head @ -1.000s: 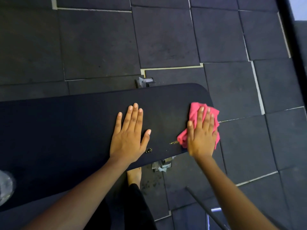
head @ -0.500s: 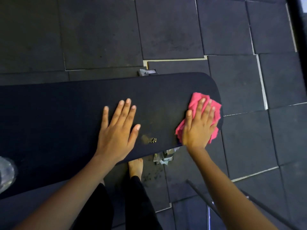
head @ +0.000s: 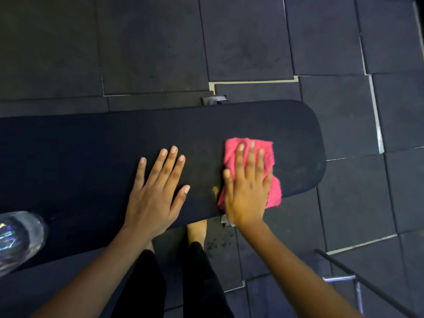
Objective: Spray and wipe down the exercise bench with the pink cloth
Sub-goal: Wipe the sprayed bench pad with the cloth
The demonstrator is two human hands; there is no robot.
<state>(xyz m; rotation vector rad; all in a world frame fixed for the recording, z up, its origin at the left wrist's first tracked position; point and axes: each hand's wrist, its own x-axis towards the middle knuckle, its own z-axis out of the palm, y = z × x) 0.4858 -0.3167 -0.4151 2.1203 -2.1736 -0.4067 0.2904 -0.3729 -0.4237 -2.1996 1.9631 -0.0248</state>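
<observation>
Dark rubber floor tiles (head: 247, 40) cover the dim room, pale gaps (head: 376, 125) showing at some seams; a thin black bar (head: 367, 285) crosses the lower right.

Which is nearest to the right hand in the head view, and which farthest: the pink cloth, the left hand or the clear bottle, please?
1. Pink cloth: directly under the right hand.
2. Left hand: flat on the bench, to its left.
3. Clear bottle: far left edge.

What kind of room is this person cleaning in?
Most likely a gym or home workout room. The floor is laid with dark rubber tiles, and a long black padded exercise bench stands on a metal frame. The right hand presses a pink cloth on it.
</observation>
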